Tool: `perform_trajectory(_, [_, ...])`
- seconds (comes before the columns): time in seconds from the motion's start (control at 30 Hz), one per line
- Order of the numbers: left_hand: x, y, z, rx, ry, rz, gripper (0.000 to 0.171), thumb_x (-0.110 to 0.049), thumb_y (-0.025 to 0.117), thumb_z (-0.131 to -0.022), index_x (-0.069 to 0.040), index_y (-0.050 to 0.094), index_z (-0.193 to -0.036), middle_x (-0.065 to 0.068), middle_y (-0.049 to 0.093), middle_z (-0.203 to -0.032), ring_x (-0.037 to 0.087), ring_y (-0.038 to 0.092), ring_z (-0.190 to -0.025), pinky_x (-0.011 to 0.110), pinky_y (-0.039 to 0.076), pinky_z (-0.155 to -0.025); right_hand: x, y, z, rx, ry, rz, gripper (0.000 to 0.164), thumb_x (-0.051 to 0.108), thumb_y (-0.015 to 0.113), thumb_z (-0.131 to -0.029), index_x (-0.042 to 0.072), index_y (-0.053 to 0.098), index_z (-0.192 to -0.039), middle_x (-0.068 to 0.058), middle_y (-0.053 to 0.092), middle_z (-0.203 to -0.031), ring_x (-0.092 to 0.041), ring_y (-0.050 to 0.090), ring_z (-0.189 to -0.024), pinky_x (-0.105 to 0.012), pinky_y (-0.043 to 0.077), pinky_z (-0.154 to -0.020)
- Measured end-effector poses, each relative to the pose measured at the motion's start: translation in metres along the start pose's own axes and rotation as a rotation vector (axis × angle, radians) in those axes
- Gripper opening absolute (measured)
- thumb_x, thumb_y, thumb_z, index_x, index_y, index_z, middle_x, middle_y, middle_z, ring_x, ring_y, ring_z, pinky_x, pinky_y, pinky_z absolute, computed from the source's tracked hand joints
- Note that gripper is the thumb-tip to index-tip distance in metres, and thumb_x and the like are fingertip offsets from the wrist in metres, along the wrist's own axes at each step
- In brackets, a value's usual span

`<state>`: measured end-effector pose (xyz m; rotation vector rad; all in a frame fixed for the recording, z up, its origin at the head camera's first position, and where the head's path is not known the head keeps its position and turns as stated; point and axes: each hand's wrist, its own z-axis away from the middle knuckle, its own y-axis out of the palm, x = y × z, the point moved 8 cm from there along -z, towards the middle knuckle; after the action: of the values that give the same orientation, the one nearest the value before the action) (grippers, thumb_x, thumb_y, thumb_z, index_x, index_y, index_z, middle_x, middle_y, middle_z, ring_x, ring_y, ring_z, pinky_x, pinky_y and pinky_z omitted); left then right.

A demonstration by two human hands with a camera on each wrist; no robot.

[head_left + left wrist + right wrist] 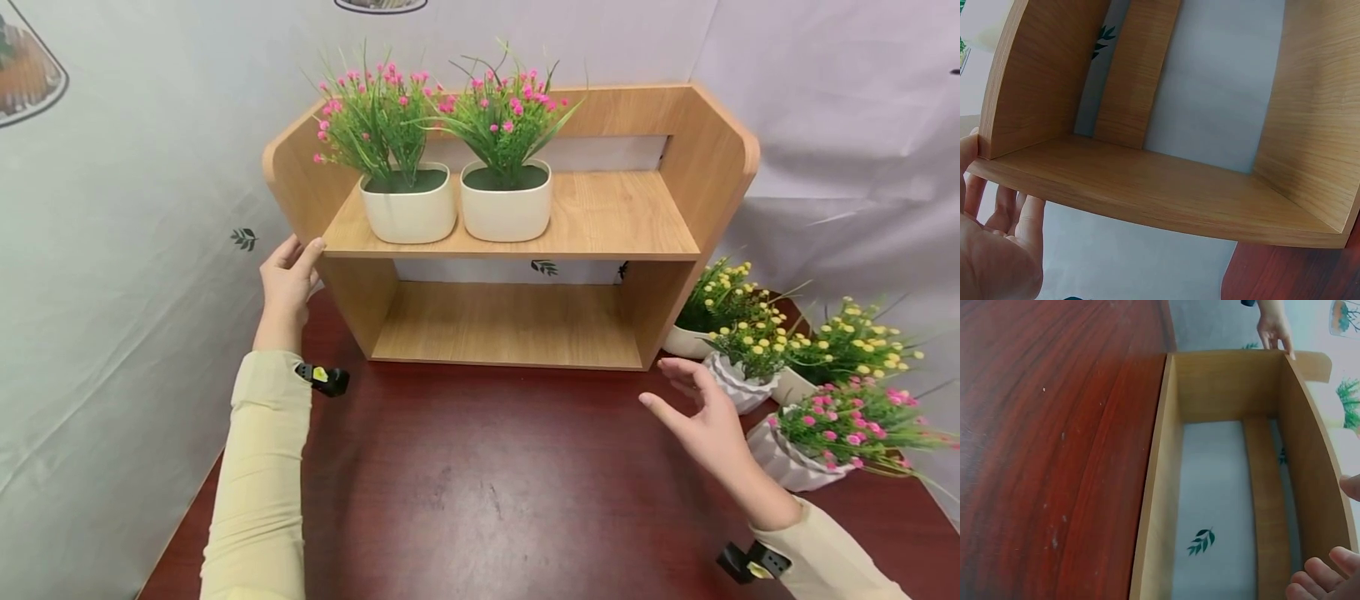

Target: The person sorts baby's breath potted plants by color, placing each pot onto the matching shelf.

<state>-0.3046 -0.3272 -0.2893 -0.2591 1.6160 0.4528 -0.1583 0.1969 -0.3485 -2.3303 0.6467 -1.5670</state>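
Observation:
A two-tier wooden desk shelf [622, 212] stands on the table. On its upper board, towards the left, two white oval pots hold pink-flowered artificial plants: the left potted plant [408, 208] and the right potted plant [506, 207] sit side by side. My left hand [287, 279] grips the shelf's left side panel, thumb at the front edge and fingers along the outer face, as the left wrist view also shows. My right hand [705, 421] hovers off the shelf's lower right front corner, fingers parted and holding nothing. The lower compartment [510, 321] shows bare wood.
Right of the shelf, several potted plants crowd the dark red table [480, 475]: yellow-flowered ones, including one in a ridged white pot [738, 383], and a pink-flowered plant [840, 421] nearest me. Pale fabric walls [135, 250] rise behind and left.

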Motion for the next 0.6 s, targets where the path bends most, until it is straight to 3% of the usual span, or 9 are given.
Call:
perform_trajectory(0.17, [0.001, 0.0, 0.001, 0.001, -0.014, 0.025, 0.052, -0.021, 0.071, -0.086, -0.018, 0.055, -0.135, 0.008, 0.048, -0.144, 0.02, 0.049, -0.128, 0.035, 0.034, -0.112, -0.006, -0.009, 0.007, -0.015, 0.02, 0.017, 0.045, 0.001, 0.074, -0.079, -0.004, 0.054, -0.119, 0.031, 0.049, -0.109, 0.014, 0.048, -0.104, 0.0, 0.038, -0.088])
perform_trajectory(0.6, [0.002, 0.001, 0.0, -0.007, -0.011, 0.043, 0.051, -0.02, 0.071, -0.085, -0.018, 0.056, -0.134, 0.008, 0.049, -0.143, 0.02, 0.051, -0.126, 0.036, 0.035, -0.111, -0.028, -0.029, 0.03, -0.038, 0.08, 0.037, 0.042, -0.002, 0.072, -0.08, -0.007, 0.053, -0.117, 0.033, 0.051, -0.107, 0.02, 0.048, -0.099, 0.001, 0.039, -0.083])
